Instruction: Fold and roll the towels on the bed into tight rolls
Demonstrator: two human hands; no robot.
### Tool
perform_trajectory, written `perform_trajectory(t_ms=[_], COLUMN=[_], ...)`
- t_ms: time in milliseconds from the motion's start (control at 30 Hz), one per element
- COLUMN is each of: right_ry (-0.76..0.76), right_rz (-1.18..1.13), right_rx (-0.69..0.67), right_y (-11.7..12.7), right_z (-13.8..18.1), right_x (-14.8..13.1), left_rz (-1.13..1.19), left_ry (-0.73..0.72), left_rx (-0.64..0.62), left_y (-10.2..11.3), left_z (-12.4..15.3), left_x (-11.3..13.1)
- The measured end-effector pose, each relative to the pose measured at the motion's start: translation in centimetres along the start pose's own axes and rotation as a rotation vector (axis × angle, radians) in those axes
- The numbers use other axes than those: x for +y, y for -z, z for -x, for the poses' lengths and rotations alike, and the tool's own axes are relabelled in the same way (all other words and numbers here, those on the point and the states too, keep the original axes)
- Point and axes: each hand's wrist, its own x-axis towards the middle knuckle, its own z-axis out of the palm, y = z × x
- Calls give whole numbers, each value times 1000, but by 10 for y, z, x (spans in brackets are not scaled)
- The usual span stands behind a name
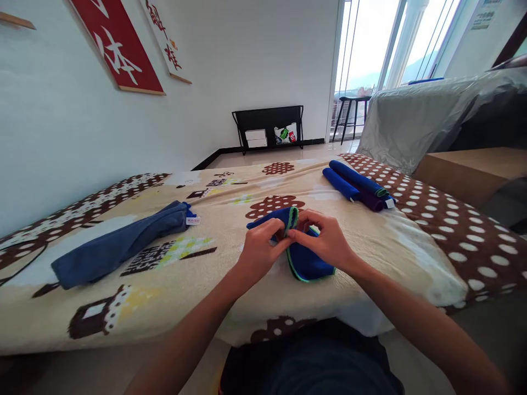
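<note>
A blue cloth with a green edge (307, 263) lies partly folded on the patterned blanket (230, 291) in front of me. My left hand (260, 248) is closed, pinching the cloth's near fold. My right hand (325, 238) is closed too, its fingers gripping the same cloth just beside the left. Both hands meet over the cloth's middle. A fold of the cloth (274, 215) stands up behind my fingers.
A dark blue folded cloth (119, 244) with a white tag lies at the left. Rolled blue and purple cloths (358, 185) lie at the back right. Beyond stand a black rack (268, 127), a stool (354, 112) and a covered piece of furniture (432, 112).
</note>
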Motion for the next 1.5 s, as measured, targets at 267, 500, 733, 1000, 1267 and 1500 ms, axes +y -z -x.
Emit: perform_trajectory(t_ms=[267,500,733,1000,1267,1500], right_ry=[17,-112,-424,-461,20,23], right_rz=[-106,-206,-698,-664,437,843], right_rx=[-58,51,196,-183,-556,-121], right_y=[4,4,20,34,83,102], right_z=[-2,-3,-17,-17,-14,-29], right_x=[0,-5,-5,2,7,6], left_rz=[137,253,477,480,31,-294], left_ry=[76,157,357,434,317,306], left_rx=[-99,-114,21,-23,-275,100], left_y=[5,8,10,25,66,104], left_z=[-2,3,9,10,19,6], left_x=[-4,-6,-10,-2,-1,-30])
